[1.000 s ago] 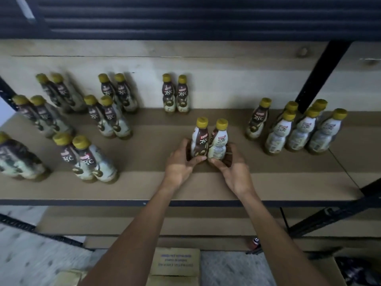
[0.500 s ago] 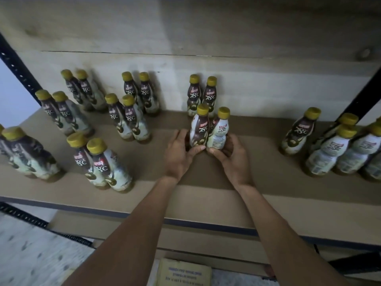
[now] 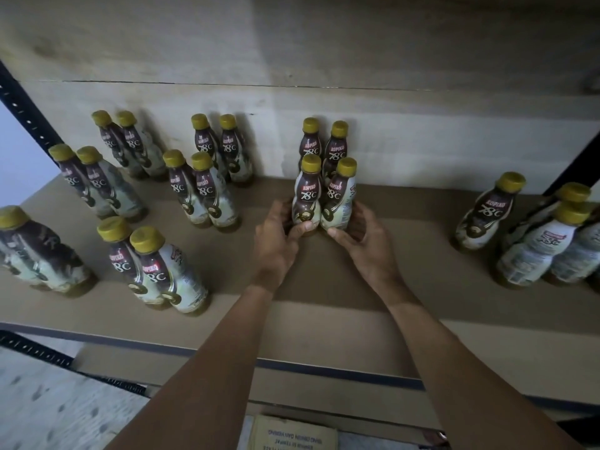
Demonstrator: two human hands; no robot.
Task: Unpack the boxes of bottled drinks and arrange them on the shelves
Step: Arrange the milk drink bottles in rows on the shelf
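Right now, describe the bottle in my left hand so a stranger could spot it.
On the brown board shelf, find the middle column of yellow-capped brown-and-white plastic bottles. Take its front pair's left bottle: the only one with the left hand gripping its base.

A held pair of yellow-capped coffee bottles stood upright and touching on the brown shelf (image 3: 324, 287). The left hand (image 3: 276, 245) gripped the base of the left bottle (image 3: 306, 196), thumb laid across its front. The right hand (image 3: 367, 245) curled round the base of the right bottle (image 3: 339, 199). Just behind the held pair, a second pair (image 3: 324, 144) stood against the pale back wall (image 3: 422, 141). To the left of the held pair, more pairs (image 3: 201, 193) stood in rows. Well apart to its right stood a cluster of bottles (image 3: 487, 216). Below the held pair, under the shelf's front edge, lay a printed cardboard box (image 3: 293, 433).
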